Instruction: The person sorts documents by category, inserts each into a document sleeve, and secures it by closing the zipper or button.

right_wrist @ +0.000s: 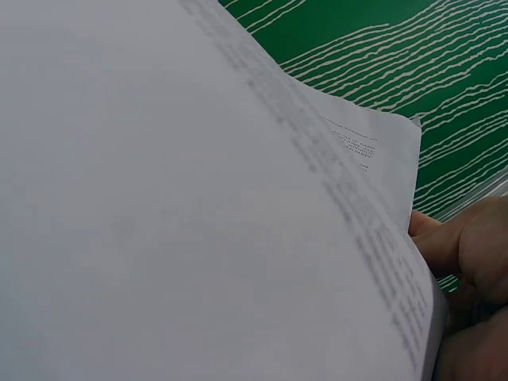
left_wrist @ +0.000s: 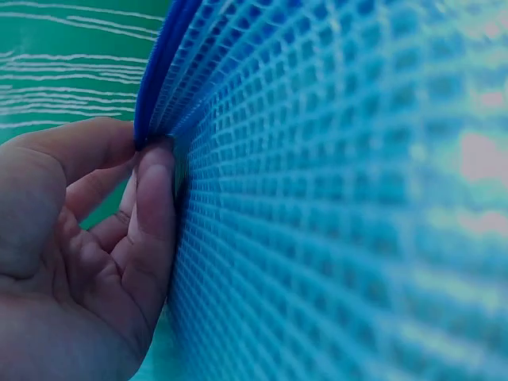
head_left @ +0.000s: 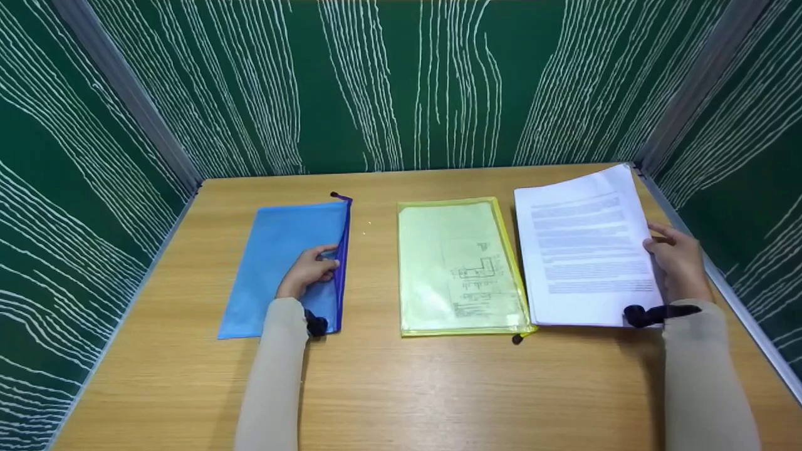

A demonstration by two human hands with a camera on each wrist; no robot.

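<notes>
On the left of the table lies a blue mesh zipper pouch point(head_left: 269, 269), its darker blue zipper edge facing right. My left hand point(head_left: 311, 270) pinches that zipper edge; in the left wrist view the thumb and fingers of the left hand point(left_wrist: 87, 246) meet at the blue edge point(left_wrist: 159, 79). On the right, my right hand point(head_left: 680, 260) grips the right edge of a stack of printed papers point(head_left: 583, 250), with its far right corner raised. Close up in the right wrist view, the papers point(right_wrist: 198, 198) bend toward the right hand point(right_wrist: 476, 270), whose lower fingers are mostly hidden.
A yellow zipper pouch point(head_left: 432, 250) with a printed drawing sheet inside lies between the hands, its right edge next to the papers. Its black zipper pull point(head_left: 517, 339) points toward me. Green walls with white lines point(head_left: 401, 88) enclose the wooden table point(head_left: 438, 388) at the back and sides.
</notes>
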